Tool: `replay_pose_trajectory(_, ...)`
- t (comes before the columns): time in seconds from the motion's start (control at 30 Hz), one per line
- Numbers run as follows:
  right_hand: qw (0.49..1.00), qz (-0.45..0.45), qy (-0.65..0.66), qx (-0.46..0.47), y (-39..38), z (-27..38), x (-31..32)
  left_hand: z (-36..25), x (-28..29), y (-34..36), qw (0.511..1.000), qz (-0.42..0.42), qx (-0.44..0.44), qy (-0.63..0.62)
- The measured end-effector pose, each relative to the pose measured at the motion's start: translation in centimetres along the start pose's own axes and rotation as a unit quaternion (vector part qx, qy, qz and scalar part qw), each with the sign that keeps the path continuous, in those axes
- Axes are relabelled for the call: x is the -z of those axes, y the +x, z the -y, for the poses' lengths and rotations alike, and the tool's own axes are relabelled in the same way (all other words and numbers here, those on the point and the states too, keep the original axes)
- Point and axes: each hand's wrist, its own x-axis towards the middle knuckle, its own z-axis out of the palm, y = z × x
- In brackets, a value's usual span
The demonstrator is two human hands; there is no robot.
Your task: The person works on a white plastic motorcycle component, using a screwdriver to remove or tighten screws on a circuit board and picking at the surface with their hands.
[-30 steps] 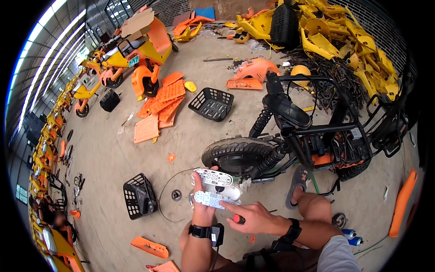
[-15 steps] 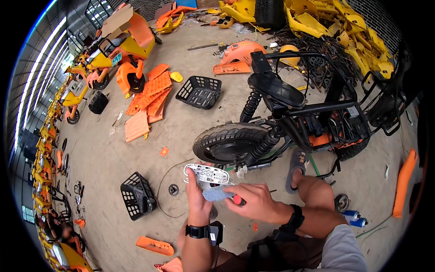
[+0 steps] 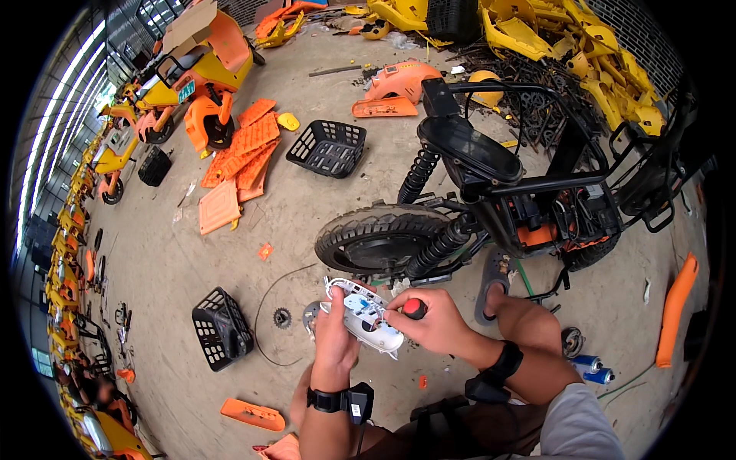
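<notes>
Just above the person's lap, the left hand [image 3: 335,343] has its fingers wrapped around a white plastic housing [image 3: 366,317] with blue parts showing inside, held over the concrete floor [image 3: 230,268]. The right hand [image 3: 435,326] is clenched on a red-handled screwdriver [image 3: 415,308], its tip hidden against the housing. The housing looks partly opened, so the unscrewing seems under way and not yet finished. Beyond the hands stands a stripped electric scooter [image 3: 491,199] with its rear tyre [image 3: 379,239] nearest; a small sprocket [image 3: 282,317] and a black basket [image 3: 221,328] lie to the left. Farther off sit another black basket [image 3: 327,147], orange panels [image 3: 245,149] and a heap of yellow body shells [image 3: 567,46].
</notes>
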Motion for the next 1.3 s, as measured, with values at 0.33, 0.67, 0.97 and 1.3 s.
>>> replay_pose_trajectory(0.33,0.986,0.049,0.082,-0.137,1.1,-0.5,1.0,-0.4,0.2,0.1,0.994,0.095,0.051,-0.024)
replay_pose_trajectory(0.67,0.970,0.043,0.172,-0.167,0.8,-1.2,0.5,-0.2,0.5,0.4,0.993,0.093,0.071,-0.032)
replay_pose_trajectory(0.97,0.965,0.024,0.189,-0.182,0.6,-1.1,0.1,-0.1,1.0,0.4,0.994,0.078,0.077,-0.019)
replay_pose_trajectory(1.3,0.958,0.002,0.224,-0.180,0.4,-1.0,0.1,-1.3,-0.4,-0.9,0.978,0.116,-0.009,0.174)
